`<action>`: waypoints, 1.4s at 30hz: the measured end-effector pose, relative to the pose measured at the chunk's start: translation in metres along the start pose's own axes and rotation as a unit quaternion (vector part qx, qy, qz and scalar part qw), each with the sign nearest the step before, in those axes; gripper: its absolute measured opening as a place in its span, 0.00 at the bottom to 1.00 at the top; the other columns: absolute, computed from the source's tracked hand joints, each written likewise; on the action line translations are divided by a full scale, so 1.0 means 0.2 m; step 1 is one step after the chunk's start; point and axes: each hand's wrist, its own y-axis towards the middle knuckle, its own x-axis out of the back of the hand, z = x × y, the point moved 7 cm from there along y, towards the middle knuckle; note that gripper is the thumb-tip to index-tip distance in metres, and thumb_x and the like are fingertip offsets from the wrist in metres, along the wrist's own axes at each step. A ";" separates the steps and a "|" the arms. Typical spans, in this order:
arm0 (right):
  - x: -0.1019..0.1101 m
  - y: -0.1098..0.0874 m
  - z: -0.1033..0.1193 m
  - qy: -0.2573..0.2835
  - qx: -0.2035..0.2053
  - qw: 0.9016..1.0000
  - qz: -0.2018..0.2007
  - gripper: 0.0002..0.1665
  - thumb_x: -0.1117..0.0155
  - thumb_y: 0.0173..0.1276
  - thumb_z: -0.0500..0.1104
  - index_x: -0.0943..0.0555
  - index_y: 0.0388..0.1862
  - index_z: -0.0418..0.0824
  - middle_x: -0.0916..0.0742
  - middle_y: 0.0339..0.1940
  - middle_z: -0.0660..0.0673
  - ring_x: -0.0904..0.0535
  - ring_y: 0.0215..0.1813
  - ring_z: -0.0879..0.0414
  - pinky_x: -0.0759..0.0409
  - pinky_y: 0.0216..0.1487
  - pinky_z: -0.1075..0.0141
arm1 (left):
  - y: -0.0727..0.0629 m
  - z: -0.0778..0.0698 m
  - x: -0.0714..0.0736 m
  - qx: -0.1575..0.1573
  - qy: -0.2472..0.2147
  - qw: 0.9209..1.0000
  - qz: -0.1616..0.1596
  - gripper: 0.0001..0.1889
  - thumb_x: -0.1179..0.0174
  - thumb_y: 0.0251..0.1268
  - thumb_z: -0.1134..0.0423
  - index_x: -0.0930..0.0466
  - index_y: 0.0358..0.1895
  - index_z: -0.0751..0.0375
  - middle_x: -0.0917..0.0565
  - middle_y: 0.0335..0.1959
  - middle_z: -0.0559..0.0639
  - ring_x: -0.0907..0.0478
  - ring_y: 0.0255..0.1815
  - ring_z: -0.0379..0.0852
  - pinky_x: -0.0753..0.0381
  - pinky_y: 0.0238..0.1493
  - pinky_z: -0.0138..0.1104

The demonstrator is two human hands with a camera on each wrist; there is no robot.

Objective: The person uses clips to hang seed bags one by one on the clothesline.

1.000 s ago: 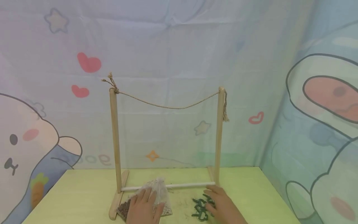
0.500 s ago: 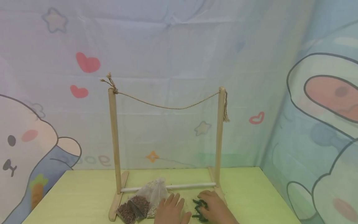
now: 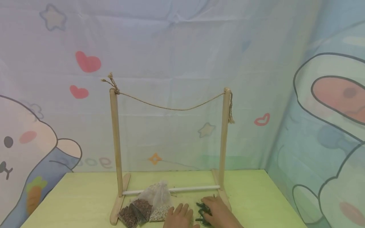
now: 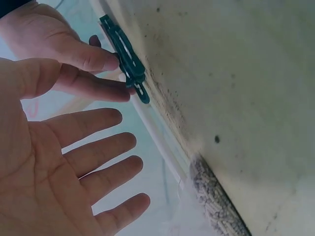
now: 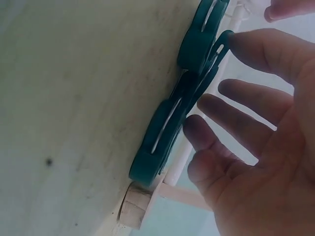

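Observation:
Several dark green clothespins point(image 3: 204, 212) lie in a small pile on the table at the front right of the frame. My right hand point(image 3: 220, 213) is over the pile, its thumb and fingertips at the clothespins' near side. In the right wrist view, the thumb is right at the end of one clothespin point(image 5: 202, 42) and the other fingers are loosely bent. My left hand point(image 3: 179, 217) is held low between the clothespins and the sheer bags point(image 3: 155, 198), its fingers straight and spread; the left wrist view shows its palm point(image 4: 34, 162) with nothing in it.
A wooden frame with two posts point(image 3: 116, 142) and a white crossbar point(image 3: 196, 189) stands on the yellow-green table point(image 3: 248, 190). A thin rope point(image 3: 174, 109) sags between the post tops. The bags hold brown bits point(image 3: 142, 207) and pale pellets point(image 3: 159, 212). A printed cloth hangs behind.
My left hand has moved right, off the sheer bags, uncovering them. My right hand has shifted slightly left and nearer, covering more of the clothespins.

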 end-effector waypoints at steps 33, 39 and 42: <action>0.16 -0.02 0.21 0.269 0.072 0.958 -0.075 0.23 0.35 0.74 0.38 0.21 0.65 0.29 0.14 0.53 0.31 0.15 0.43 0.63 0.16 0.44 0.69 | 0.00 0.07 0.20 0.080 -0.369 0.926 0.017 0.29 0.35 0.72 0.47 0.21 0.65 0.67 0.16 0.56 0.62 0.19 0.54 0.64 0.17 0.50 0.55; 0.16 -0.03 0.26 0.381 0.081 0.920 -0.041 0.26 0.40 0.79 0.37 0.27 0.67 0.21 0.18 0.58 0.22 0.13 0.52 0.60 0.16 0.51 0.71 | -0.01 0.07 0.27 0.047 -0.444 0.895 -0.018 0.25 0.34 0.73 0.51 0.18 0.64 0.63 0.13 0.54 0.57 0.14 0.48 0.54 0.14 0.44 0.40; 0.17 -0.03 0.27 0.398 0.093 0.912 -0.033 0.25 0.41 0.80 0.37 0.28 0.67 0.20 0.18 0.58 0.22 0.14 0.52 0.63 0.16 0.52 0.70 | -0.02 0.07 0.30 0.036 -0.461 0.886 -0.038 0.21 0.34 0.72 0.52 0.16 0.62 0.60 0.11 0.50 0.53 0.13 0.44 0.44 0.14 0.42 0.36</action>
